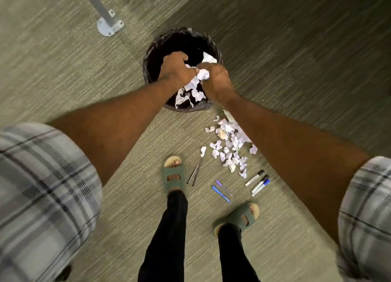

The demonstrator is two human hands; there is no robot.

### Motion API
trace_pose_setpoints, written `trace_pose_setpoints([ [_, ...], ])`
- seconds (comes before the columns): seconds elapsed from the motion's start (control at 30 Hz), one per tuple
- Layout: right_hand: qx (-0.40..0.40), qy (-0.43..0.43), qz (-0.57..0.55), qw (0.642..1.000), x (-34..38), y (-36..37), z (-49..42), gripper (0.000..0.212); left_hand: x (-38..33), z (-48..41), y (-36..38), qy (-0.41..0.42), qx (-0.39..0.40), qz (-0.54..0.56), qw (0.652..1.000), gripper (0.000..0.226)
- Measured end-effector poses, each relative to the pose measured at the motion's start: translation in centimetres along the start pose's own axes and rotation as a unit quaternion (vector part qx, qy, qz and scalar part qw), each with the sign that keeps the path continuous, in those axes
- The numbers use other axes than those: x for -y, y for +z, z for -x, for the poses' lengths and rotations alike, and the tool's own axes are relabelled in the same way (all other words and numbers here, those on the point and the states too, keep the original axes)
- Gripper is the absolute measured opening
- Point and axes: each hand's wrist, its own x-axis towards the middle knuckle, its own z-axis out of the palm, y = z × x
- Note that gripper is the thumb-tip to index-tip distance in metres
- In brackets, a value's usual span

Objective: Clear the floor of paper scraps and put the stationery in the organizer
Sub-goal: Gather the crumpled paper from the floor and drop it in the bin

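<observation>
My left hand (175, 69) and my right hand (216, 78) are together over a round black-lined waste bin (151, 49), both holding white paper scraps (202, 74) between them. More white scraps (188, 94) hang or fall below my hands into the bin. A pile of torn paper scraps (230, 146) lies on the carpet to the right of the bin. Below it lie markers (258, 182), two blue and purple pens (222, 190) and two thin dark pens (195, 172). No organizer is in view.
A grey metal post with a bolted floor plate (109, 26) stands at the upper left of the bin. My feet in green sandals (173, 174) stand on the carpet just below the stationery. Carpet spreads all around.
</observation>
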Motion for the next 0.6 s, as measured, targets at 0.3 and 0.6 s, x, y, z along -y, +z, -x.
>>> trace_pose_setpoints([
  [0.3,0.005,0.016,-0.051,0.999,-2.8,0.1,0.5,0.048,0.4,0.3,1.6,-0.005,0.009,-0.012,1.0,0.045],
  [0.6,0.028,0.008,0.013,0.999,-12.4,2.0,8.1,0.049,0.1,6.4,9.2,0.097,0.09,-0.116,0.984,0.044],
])
